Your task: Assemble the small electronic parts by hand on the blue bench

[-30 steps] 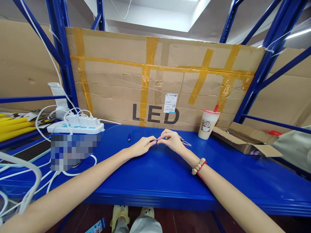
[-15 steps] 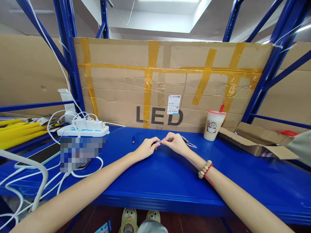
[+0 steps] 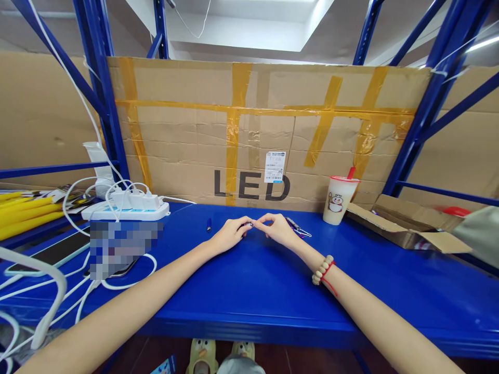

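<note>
My left hand (image 3: 230,234) pinches a small shiny piece (image 3: 250,224) between thumb and fingertips, just above the blue tabletop (image 3: 249,280). Its kind is too small to make out. From the other side my right hand (image 3: 277,228) meets it, thumb and forefinger closed at its right end. Left of my left hand lies a short dark blue cylinder (image 3: 209,224), like a pen cap or barrel piece. Partly hidden behind my right hand are some slim pen-like items (image 3: 298,227) with purple and white parts.
At the back right stands a cup (image 3: 337,201) with a red straw, beside an opened cardboard box (image 3: 405,228). A power strip (image 3: 127,210) with white cables and a phone (image 3: 50,252) occupy the left. A tall cardboard sheet (image 3: 187,140) closes the back.
The view has turned slightly, so everything sits a little further left. My fingers have shifted slightly around the small shiny piece, which shows less now. Both hands stay together.
</note>
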Available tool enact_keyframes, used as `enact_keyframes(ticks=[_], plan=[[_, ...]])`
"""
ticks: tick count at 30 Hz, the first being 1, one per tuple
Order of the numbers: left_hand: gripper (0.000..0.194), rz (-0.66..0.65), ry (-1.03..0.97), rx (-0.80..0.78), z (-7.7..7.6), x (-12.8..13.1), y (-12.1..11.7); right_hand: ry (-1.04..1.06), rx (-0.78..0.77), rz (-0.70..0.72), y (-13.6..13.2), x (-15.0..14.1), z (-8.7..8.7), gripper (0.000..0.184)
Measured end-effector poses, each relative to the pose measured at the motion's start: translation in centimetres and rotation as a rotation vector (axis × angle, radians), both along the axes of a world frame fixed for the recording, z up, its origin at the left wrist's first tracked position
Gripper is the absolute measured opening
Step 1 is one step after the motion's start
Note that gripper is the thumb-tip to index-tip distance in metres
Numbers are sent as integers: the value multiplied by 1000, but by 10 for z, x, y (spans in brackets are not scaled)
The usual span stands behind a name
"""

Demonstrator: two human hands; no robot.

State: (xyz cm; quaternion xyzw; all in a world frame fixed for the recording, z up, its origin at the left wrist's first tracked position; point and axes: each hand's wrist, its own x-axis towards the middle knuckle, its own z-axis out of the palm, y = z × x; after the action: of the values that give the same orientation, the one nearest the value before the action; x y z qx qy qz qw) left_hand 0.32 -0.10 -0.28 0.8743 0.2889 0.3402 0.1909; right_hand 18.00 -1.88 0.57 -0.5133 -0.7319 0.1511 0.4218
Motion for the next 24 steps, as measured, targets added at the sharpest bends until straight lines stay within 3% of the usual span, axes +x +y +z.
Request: enact_keyframes(ticks=[3,6,13,24], plan=[[27,21,-13,-44,1,-1,2,-69,234,-14,1,5,3,30],[27,33,-10,-23,1,-3,4,-143,330,11,1,8,5,27],[28,29,35,2,1,-6,6,-291,366,26,-1,8,1,23],[29,-15,68,-27,1,-7,3,-264,382,35,0,3,2,23]])
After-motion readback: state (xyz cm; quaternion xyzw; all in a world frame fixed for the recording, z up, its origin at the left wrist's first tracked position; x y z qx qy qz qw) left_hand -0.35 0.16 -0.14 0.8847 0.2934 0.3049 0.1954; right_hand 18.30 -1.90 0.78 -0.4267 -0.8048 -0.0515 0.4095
